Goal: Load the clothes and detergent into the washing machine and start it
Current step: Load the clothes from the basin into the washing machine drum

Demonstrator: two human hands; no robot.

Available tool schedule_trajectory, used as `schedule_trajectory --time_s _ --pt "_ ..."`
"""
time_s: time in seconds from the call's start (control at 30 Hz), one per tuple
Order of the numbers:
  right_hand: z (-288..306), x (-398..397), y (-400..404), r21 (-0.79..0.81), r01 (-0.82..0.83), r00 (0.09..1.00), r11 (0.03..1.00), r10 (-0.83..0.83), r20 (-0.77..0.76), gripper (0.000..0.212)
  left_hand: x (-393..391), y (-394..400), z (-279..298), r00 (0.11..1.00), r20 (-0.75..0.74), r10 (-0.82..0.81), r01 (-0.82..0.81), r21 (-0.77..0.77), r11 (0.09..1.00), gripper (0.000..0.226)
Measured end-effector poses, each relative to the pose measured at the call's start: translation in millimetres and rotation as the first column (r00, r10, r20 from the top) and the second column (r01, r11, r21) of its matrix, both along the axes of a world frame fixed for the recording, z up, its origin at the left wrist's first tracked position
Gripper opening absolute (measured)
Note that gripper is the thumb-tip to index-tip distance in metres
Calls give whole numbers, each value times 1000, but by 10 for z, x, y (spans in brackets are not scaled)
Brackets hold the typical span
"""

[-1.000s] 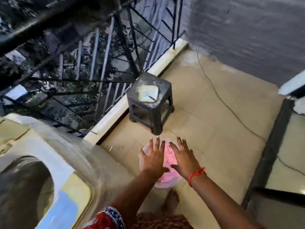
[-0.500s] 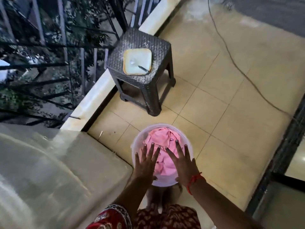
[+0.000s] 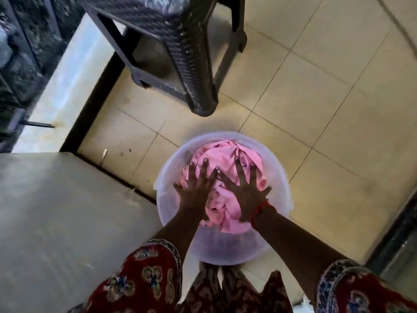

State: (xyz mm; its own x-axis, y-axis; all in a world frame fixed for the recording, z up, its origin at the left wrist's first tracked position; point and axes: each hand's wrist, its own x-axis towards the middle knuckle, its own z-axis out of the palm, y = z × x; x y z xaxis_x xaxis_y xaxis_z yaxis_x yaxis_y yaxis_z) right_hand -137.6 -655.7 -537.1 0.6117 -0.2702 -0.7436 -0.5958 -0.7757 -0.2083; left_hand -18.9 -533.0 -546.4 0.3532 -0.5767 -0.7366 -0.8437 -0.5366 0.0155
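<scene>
Loading step, clothes not yet lifted. Pink clothes [image 3: 228,177] heaped in translucent tub [image 3: 279,199] on floor. Left hand [image 3: 196,190] and right hand [image 3: 246,193] rest flat on heap, fingers spread, gripping nothing. Next: gather, lift toward the washer.

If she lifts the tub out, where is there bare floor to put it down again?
Bare tiles lie right of the stool and tub, out to the dark threshold. A smaller patch sits between ledge, stool and washer top. The tub itself is crowded: both hands lie on the pink clothes.
</scene>
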Motion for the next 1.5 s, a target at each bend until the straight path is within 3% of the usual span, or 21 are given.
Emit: schedule_trajectory --time_s 0.13,0.2,0.33,0.43,0.47,0.57,0.67,0.77,0.87,0.93,1.0,1.1,1.2,1.3,1.5 --pt "-497 -34 27 -64 -44 999 997 44 -10 104 19 -40 -371 999 -38 3 -2 23 1000 142" --pt "-681 -11 46 -114 -61 998 992 62 3 109 49 -52 -524 999 -41 -9 10 17 1000 144" --pt "-1069 4 71 -115 -48 999 992 47 -6 101 151 -85 -783 998 -61 -9 8 -20 1000 110" --pt "-1161 34 37 -154 -3 1000 988 7 22 74 218 -124 -936 995 -96 -8 5 -27 1000 103" --pt "-1205 20 13 -98 15 999 995 -11 46 65 228 -129 -981 994 -108 -12 9 -27 1000 101" --pt "-1305 78 -73 37 76 959 996 -83 270 49 251 -131 -1098 991 -129 -42 29 -102 994 87" --pt "-1466 202 -148 71 308 899 949 -315 305 74 287 -117 -1179 984 -171 -57 35 -132 991 86" --pt "-1426 238 -117 99 350 906 932 -363 215 95 324 -132 -1088 972 -228 -61 25 -157 987 75" --pt "-962 301 -39 173 477 871 862 -490 42 81 320 -119 -762 977 -207 -55 21 -164 986 59" --pt "-608 291 6 172 439 896 882 -444 -8 85 283 -76 -472 980 -197 -31 -6 -188 982 54" --pt "-244 235 11 171 289 955 942 -297 21 91 258 -35 -137 979 -204 -1 -49 -239 970 51" --pt "332 172 -36 146 88 992 985 -101 81 80 235 -43 455 973 -231 1 -47 -194 980 57" --pt "1150 202 -124 86 51 992 995 -61 114 59 242 -144 1236 975 -223 21 -70 -216 974 56" --pt "1934 259 -275 17 35 974 999 -38 222 66 320 -355 2115 976 -216 16 -82 -299 951 59" --pt "3769 464 -580 -70 4 963 998 15 271 74 454 -552 3714 979 -181 91 -160 -416 895 63"
